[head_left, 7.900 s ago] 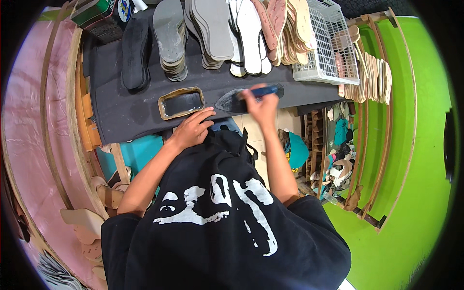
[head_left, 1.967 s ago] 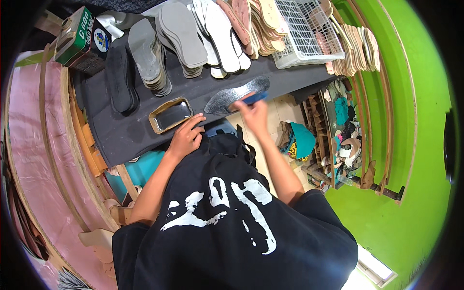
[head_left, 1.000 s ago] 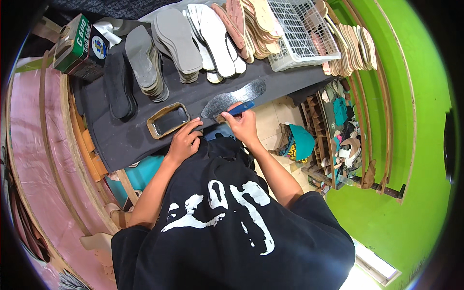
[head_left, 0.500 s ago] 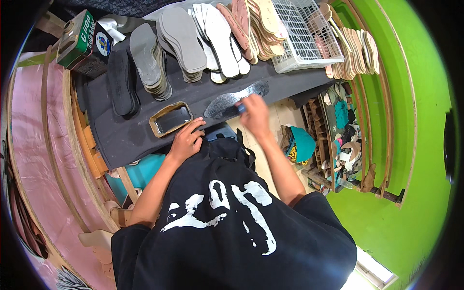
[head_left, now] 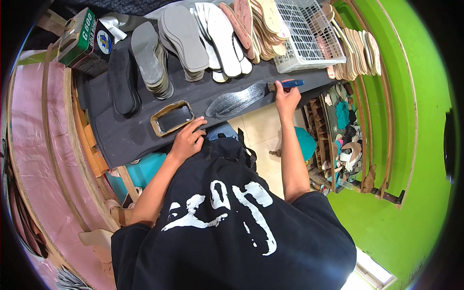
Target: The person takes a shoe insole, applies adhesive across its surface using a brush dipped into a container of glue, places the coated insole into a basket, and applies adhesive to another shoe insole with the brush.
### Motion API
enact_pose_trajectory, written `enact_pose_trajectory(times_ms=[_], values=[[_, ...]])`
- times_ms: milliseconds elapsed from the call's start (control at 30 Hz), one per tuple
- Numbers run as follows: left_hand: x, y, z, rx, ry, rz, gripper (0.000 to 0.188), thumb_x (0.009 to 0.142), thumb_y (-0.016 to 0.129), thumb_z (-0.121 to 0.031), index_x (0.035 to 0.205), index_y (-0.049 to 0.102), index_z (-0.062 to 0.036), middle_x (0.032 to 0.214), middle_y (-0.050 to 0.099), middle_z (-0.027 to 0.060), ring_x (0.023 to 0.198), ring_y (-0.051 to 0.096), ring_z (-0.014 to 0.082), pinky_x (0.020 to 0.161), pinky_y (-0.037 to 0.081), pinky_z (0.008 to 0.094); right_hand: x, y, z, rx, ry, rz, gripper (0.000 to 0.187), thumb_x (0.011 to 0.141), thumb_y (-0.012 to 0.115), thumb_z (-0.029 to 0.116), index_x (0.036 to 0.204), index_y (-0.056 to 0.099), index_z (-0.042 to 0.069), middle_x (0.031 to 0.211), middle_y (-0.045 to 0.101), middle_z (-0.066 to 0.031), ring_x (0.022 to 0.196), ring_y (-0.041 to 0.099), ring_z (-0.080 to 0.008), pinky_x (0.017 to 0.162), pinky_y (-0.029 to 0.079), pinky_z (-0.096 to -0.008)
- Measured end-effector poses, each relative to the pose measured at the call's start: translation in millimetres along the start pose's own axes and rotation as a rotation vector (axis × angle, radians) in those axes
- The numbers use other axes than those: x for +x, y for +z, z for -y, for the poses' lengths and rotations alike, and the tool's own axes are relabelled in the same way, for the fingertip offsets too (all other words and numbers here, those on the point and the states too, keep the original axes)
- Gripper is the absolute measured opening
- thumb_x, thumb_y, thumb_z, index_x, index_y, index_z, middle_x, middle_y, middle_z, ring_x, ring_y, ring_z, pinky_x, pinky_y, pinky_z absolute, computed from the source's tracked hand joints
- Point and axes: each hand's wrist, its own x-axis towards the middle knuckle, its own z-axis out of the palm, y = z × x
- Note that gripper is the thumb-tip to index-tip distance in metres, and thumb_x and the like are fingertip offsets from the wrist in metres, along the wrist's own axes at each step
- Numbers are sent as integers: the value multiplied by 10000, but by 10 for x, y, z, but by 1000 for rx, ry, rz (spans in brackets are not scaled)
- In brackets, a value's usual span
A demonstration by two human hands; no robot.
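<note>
A dark insole (head_left: 234,101), glossy and wet-looking, lies flat along the front edge of the black-covered table. My right hand (head_left: 287,100) grips a paintbrush (head_left: 293,83) by its blue handle, with the bristles at the insole's right end. Beside the insole's left tip, my left hand (head_left: 188,138) rests on the table edge, fingers spread and holding nothing. Just behind that hand sits a shallow, brown-rimmed box-shaped container (head_left: 158,127) with a dark inside.
Along the back stand stacked grey insoles (head_left: 186,41), black insoles (head_left: 124,82), white insoles (head_left: 223,43) and beige insoles (head_left: 266,29). A white plastic basket (head_left: 309,60) is at the back right, a green metal can (head_left: 84,46) at the back left. Right of the table is a cluttered shelf (head_left: 328,145).
My right hand has moved right with the brush, from the insole's middle to its right end. The brush handle now points right. My left hand has stayed in place.
</note>
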Motion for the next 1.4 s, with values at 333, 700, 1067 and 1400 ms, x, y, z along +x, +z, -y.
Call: enact_pose_trajectory(times_ms=[333, 700, 1067, 1400], values=[[32, 5, -4, -5, -16, -9, 146, 790, 725, 67, 910, 738, -14, 1331, 730, 136, 1348, 675, 362, 1144, 551, 482, -1155, 390, 928, 121, -425, 492, 138, 864, 837, 43, 926, 715, 49, 892, 676, -142, 796, 688, -328, 708, 557, -367], [7, -2, -7, 21, -10, -24, 150, 788, 728, 66, 909, 747, -19, 1338, 733, 125, 1354, 673, 345, 1140, 558, 469, -148, -16, 150, 2, 123, 93, 152, 931, 840, 86, 992, 723, 13, 849, 742, -93, 745, 699, -188, 714, 554, -327], [118, -204, -288, -76, -134, 5, 156, 865, 698, 43, 986, 778, -14, 1286, 754, 128, 1279, 714, 331, 1090, 581, 435, -1113, 581, 1275, 292, -251, 473, 138, 883, 826, 18, 961, 713, 8, 881, 679, -114, 749, 694, -261, 684, 545, -382], [-4, -905, -587, 287, -221, -531, 345, 771, 830, -58, 1114, 799, -74, 1236, 738, 104, 1151, 679, 336, 954, 559, 450, -1182, 652, 1899, 410, -272, 585, 158, 932, 845, 113, 973, 744, -1, 894, 702, -96, 739, 690, -195, 671, 529, -331]])
